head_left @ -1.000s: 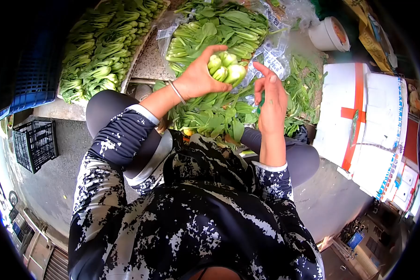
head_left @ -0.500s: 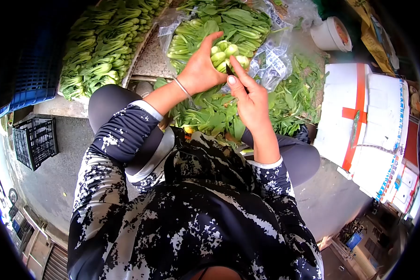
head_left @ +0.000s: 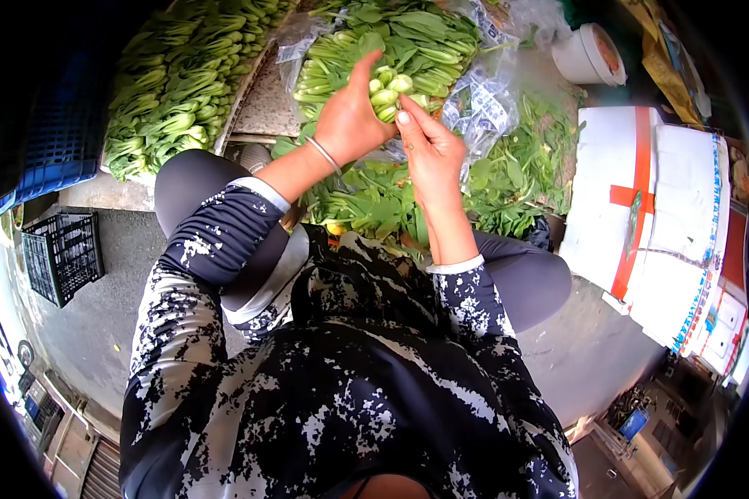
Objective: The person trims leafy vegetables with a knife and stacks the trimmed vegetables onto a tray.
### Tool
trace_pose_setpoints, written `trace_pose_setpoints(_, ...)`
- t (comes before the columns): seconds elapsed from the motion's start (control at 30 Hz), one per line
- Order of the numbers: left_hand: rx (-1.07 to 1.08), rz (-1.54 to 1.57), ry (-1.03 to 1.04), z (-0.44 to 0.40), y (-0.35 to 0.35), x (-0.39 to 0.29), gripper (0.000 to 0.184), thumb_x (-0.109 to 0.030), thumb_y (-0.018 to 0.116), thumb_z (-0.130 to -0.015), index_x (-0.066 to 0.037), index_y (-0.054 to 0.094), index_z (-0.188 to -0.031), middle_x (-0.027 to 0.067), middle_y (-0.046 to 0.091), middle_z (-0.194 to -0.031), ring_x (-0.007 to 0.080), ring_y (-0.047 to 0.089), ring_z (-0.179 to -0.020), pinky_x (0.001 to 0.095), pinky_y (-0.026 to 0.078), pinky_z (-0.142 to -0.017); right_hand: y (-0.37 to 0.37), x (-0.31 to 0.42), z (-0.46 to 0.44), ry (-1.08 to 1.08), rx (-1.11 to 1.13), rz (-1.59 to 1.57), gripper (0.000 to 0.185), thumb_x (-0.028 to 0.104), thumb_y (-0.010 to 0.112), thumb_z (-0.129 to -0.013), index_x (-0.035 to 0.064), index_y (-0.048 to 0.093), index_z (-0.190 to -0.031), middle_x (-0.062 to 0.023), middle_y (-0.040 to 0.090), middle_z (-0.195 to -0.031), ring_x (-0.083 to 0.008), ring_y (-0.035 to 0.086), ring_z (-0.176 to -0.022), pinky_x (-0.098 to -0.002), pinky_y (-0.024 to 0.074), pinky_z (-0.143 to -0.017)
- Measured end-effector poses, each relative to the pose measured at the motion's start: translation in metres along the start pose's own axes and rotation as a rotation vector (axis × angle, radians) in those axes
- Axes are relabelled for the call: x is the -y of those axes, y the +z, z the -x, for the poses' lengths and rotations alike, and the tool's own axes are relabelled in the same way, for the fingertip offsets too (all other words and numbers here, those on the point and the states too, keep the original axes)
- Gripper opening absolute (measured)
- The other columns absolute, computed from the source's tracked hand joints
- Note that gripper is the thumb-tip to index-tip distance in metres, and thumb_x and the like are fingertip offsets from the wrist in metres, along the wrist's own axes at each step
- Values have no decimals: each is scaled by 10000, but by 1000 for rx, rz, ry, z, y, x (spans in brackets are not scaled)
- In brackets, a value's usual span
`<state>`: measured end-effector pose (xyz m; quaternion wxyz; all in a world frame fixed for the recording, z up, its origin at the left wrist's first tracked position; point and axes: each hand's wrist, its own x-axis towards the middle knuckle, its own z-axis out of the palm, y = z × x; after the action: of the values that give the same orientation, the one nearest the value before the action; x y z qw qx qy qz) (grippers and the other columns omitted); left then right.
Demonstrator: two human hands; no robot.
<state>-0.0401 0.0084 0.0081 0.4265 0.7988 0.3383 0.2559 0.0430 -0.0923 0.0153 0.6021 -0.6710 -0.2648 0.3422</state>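
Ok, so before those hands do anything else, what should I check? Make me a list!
1. Left hand holding the bunch of greens: ok.
2. Right hand up at the bunch: ok.
3. Plenty of room between the two hands: not ok, they are very close together.
4. Something gripped in the right hand: cannot tell, the fingers hide it.
5. Pale stalk ends in sight: ok, they show beside the left thumb.
6. No loose leaves below the hands: not ok, many lie there.
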Motion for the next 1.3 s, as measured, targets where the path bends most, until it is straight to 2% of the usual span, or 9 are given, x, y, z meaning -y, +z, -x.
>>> trace_pose_setpoints(0.27, 130, 378, -87, -8, 9, 17, 924, -94, 794, -547, -41, 274, -1309, 135, 558, -1075, 213, 556, -978, 301, 444, -869, -25, 29, 12, -318, -313, 1, 529, 215, 620, -837, 22, 413, -1284, 2, 532, -712, -34, 408, -543, -172, 316, -467)
trace_pose_setpoints(0.37, 221, 530, -121, -8, 6, 8, 907, -3, 775, -589, -47, 253, -1329, 87, 555, -1077, 157, 539, -980, 286, 443, -867, -51, 14, -1, 177, -423, -121, 730, 298, 668, -791, -12, 294, -1336, -67, 565, -896, -80, 512, -679, -190, 415, -592)
trace_pose_setpoints(0.47, 318, 606, -87, -5, 3, 5, 946, 9, 768, -594, -55, 211, -1356, 83, 536, -1099, 152, 516, -1017, 276, 432, -884, -52, 16, -2, -5, -69, -13, 867, 330, 745, -702, -60, 280, -1321, -235, 420, -1241, -272, 480, -1110, -321, 400, -908)
trace_pose_setpoints(0.57, 441, 716, -65, -3, 1, -2, 985, -31, 784, -576, -57, 194, -1365, 122, 486, -1193, 192, 500, -1067, 300, 400, -937, -41, 24, -11, -181, 111, 99, 866, 308, 753, -689, -33, 282, -1331, -254, 380, -1292, -305, 417, -1185, -358, 347, -965)
trace_pose_setpoints(0.7, 533, 562, -5, 0, -5, -9, 1175, -139, 790, -553, -34, -27, -1390, 232, 136, -1420, 298, 244, -1292, 335, 248, -1056, -27, 24, -24, -97, 299, 69, 755, 235, 700, -718, 15, 321, -1332, -233, 383, -1306, -301, 376, -1223, -364, 309, -997)
trace_pose_setpoints(0.83, 644, 457, -23, -2, -3, 2, 1218, -43, 734, -606, -72, -239, -1339, 298, 44, -1408, 312, 309, -1253, 332, 323, -1011, -22, 12, -26, -124, 294, 281, 654, 202, 691, -718, 21, 415, -1282, -179, 469, -1246, -251, 431, -1171, -334, 331, -974)
trace_pose_setpoints(0.97, 658, 557, -59, 3, -6, 1, 1262, -1, 723, -580, -96, -296, -1319, 295, 397, -1250, 297, 533, -1008, 309, 431, -853, -16, 15, -17, -88, 240, 282, 483, 180, 695, -727, 5, 534, -1148, -140, 548, -1136, -216, 506, -1044, -316, 370, -911)
trace_pose_setpoints(1.17, 569, 494, -21, 1, 3, -1, 1316, -88, 784, -514, -78, -240, -1341, 246, 560, -1039, 304, 568, -946, 311, 442, -838, -22, 17, -10, -145, 145, 224, 258, 82, 693, -725, -13, 596, -945, -69, 575, -937, -144, 533, -858, -272, 419, -789)
trace_pose_setpoints(1.3, 516, 243, 20, 1, 8, -4, 1175, -275, 803, -474, -40, 97, -1383, 211, 561, -1070, 321, 568, -964, 320, 450, -829, -24, 26, -12, -185, 108, 274, 243, 72, 699, -709, -7, 603, -918, -71, 575, -944, -146, 530, -875, -279, 415, -804)
